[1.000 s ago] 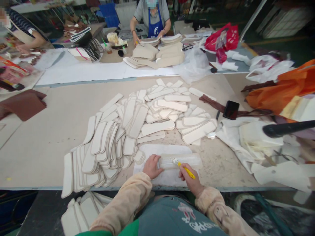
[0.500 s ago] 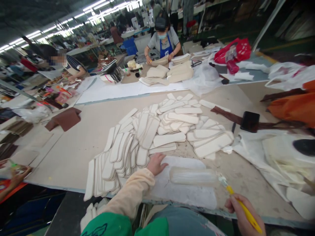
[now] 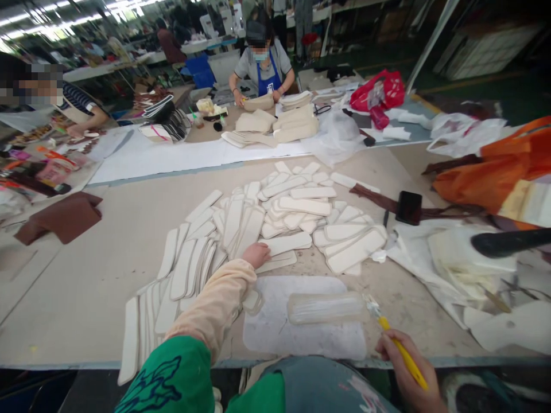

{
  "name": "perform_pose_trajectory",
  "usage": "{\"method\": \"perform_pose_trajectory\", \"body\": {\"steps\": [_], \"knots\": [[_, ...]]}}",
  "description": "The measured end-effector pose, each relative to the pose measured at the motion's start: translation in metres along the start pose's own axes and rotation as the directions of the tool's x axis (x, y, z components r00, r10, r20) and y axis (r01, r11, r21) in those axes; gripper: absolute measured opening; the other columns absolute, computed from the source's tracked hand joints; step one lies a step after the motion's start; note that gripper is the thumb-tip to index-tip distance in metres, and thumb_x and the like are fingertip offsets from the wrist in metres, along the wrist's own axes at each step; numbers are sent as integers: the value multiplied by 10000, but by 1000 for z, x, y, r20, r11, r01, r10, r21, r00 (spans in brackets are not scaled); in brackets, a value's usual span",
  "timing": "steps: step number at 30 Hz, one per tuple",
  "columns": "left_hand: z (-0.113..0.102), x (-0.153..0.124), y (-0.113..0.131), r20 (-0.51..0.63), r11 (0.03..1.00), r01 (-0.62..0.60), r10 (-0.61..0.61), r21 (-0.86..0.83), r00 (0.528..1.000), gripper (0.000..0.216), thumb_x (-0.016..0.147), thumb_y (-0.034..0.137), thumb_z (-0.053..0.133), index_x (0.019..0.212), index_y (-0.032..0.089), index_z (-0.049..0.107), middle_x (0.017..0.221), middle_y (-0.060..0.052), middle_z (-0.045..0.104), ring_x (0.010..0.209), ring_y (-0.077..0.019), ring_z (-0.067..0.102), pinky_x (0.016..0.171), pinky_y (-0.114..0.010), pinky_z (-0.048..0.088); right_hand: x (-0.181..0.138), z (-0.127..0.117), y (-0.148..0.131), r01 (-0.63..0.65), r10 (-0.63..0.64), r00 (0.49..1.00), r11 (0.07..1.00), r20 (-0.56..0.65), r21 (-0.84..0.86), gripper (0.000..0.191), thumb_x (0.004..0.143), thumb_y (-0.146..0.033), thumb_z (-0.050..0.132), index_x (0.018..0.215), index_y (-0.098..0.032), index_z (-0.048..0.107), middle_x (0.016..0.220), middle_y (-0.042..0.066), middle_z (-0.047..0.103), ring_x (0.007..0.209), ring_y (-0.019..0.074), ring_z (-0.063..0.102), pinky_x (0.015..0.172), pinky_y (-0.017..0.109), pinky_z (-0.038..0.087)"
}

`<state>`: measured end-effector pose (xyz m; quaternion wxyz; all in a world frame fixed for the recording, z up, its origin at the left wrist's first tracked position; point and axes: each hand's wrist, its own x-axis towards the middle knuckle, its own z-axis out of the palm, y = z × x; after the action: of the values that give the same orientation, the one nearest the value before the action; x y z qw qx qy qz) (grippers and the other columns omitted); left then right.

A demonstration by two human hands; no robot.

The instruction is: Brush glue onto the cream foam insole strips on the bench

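- Reaching up the centre of the frame, the left hand lies on the near edge of the pile of pale strips, its fingers touching one long strip.
- Left grip: the fingers are bent down onto that long strip. Whether they are clamped on it cannot be told.
- The right hand is at the lower right of the frame, at the near edge of the counter. Its grip is clamped on a yellow-handled brush.
- Brush attitude: the handle is tilted and the bristles point up and left, just beside the right end of a glossy strip. Contact cannot be told.
- The glossy strip lies flat and crosswise on a white mat at the lower centre of the frame, between the two hands.
- The pile fans across the middle of the counter, from the lower left toward the centre right, with the strips overlapping.
- A black block sits to the right of the pile, apart from it.
- A brown cloth lies at the left of the frame, and an orange bag at the right.
- A person in a blue apron works at the top centre, behind stacks of pale pieces. Another person's arm shows at the upper left.
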<state>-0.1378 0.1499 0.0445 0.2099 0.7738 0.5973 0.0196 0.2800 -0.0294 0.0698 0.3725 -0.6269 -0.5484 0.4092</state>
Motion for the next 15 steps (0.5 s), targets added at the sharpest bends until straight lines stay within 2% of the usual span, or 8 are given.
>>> {"method": "perform_pose_trajectory", "body": {"steps": [4, 7, 11, 12, 15], "knots": [[-9, 1, -2, -32, 1000, -15, 14, -17, 999, 161, 806, 288, 524, 724, 202, 633, 819, -51, 661, 854, -169, 609, 824, -284, 467, 6, 10, -11, 25, -25, 999, 1000, -27, 0, 192, 803, -401, 569, 872, -223, 580, 669, 19, 608, 559, 165, 578, 523, 266, 511], [-23, -3, 2, -90, 999, -27, 25, -26, 996, 178, 825, 239, 457, 795, 186, 624, 936, -83, 658, 939, -189, 596, 893, -333, 446, 11, 14, -22, 38, -37, 997, 999, -71, 2, 193, 816, -397, 558, 872, -214, 587, 772, 46, 640, 646, 179, 616, 618, 296, 540], [-46, -31, 35, -255, 986, -121, 89, -111, 963, 207, 826, 221, 411, 898, 193, 603, 1117, -86, 613, 1030, -190, 573, 924, -353, 444, 20, 12, -33, 54, -25, 969, 992, -246, 112, 227, 817, -393, 570, 933, -203, 526, 989, 103, 654, 792, 211, 647, 750, 390, 542], [-49, -42, 49, -239, 971, -170, 128, -167, 963, 211, 820, 225, 411, 901, 198, 603, 1107, -76, 619, 1019, -184, 582, 904, -340, 459, 23, 10, -34, 56, -11, 961, 987, -276, 153, 241, 817, -392, 574, 949, -204, 502, 1034, 115, 646, 830, 219, 650, 757, 402, 542], [-47, -76, 96, -32, 874, -295, 307, -387, 951, 211, 794, 232, 429, 863, 205, 626, 1040, -74, 652, 968, -185, 608, 858, -311, 484, 29, 6, -37, 48, 26, 966, 959, -258, 278, 263, 826, -383, 572, 983, -221, 436, 1163, 139, 600, 973, 249, 631, 783, 428, 536]]}}
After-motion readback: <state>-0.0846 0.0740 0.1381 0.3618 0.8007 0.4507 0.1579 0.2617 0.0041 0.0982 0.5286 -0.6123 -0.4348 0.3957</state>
